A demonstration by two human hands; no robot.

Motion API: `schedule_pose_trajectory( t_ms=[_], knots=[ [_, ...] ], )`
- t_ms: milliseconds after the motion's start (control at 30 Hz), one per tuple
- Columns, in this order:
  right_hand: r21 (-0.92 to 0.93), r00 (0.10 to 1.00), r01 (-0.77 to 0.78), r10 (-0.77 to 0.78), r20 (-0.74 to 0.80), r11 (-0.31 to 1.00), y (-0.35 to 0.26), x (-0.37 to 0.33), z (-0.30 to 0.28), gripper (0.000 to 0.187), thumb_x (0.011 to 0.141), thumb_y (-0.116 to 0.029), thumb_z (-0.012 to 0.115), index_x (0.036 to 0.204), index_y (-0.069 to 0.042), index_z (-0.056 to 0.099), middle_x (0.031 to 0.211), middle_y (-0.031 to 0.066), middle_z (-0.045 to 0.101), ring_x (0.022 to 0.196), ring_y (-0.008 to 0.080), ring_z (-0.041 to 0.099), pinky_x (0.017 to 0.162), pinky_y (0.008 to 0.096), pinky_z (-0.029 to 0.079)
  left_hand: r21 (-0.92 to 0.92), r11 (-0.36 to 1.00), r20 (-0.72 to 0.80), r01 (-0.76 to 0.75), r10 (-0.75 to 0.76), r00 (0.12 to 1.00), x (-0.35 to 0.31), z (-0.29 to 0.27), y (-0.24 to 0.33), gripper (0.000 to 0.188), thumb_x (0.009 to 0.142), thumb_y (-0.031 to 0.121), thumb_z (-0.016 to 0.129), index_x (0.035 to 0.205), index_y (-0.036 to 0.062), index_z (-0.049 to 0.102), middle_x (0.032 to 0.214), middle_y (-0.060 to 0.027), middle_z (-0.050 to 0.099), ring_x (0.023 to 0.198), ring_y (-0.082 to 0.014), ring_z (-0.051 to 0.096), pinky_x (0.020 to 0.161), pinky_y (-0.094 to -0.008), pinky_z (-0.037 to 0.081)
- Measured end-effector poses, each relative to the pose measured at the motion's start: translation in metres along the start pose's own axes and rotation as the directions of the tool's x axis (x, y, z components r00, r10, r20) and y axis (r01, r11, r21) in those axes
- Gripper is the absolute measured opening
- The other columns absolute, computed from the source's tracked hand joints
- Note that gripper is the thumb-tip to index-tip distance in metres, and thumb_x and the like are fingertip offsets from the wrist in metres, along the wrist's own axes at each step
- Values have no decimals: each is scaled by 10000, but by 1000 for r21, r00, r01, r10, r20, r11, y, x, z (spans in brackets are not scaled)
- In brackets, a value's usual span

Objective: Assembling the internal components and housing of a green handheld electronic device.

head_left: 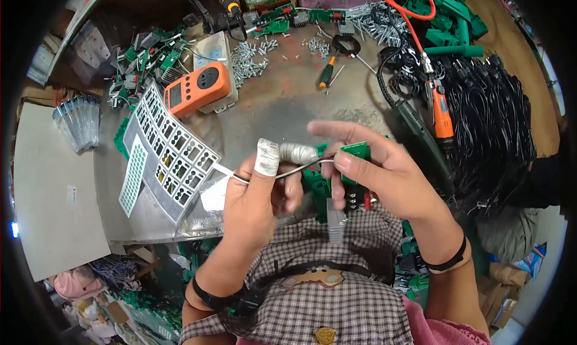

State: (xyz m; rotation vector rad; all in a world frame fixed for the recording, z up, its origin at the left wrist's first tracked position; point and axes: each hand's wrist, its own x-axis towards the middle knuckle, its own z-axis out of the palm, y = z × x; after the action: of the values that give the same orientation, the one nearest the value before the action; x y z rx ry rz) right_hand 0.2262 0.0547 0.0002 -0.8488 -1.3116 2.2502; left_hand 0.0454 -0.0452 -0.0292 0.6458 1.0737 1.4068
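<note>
My left hand (251, 198) has white tape wrapped round the thumb and a finger. It is closed on a pair of thin wires (292, 171), one black and one white, whose pale end sticks out to the left. The wires run across to my right hand (393, 177). There a green circuit board (354, 148) is gripped between thumb and fingers, with the index finger stretched out above. A grey finned heat sink (335, 222) and a red part (367, 201) show at the board's lower side. Behind my fingers is more green material, partly hidden.
On the left lie a sticker sheet (174, 147), an orange multimeter (198, 88) and piled circuit boards (141, 66). Loose screws (249, 63) and a small screwdriver (327, 72) lie farther back. An orange power screwdriver (442, 111) and black cables (490, 111) are at right.
</note>
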Motion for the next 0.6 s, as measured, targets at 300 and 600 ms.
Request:
schedule_pose_trajectory(
  t_ms=[300,600],
  knots=[
    [-133,970,-177,151,-188,975,7,2,-14,252,865,-173,797,1051,-30,705,708,-21,642,494,26,525,426,185,371,440,833,70,-336,341,937,-26,-21,-2,328,912,-22,680,1206,-41,539,1137,-220,657,922,-249,693,727,-311,562],
    [-78,935,-348,339,-108,934,-9,2,-40,255,864,-186,784,1024,-1,714,950,45,693,485,37,507,403,193,357,798,-231,587,-557,90,804,7,-26,23,487,697,103,804,1164,27,689,1143,-114,685,1059,-307,643,796,-338,516]
  ],
)
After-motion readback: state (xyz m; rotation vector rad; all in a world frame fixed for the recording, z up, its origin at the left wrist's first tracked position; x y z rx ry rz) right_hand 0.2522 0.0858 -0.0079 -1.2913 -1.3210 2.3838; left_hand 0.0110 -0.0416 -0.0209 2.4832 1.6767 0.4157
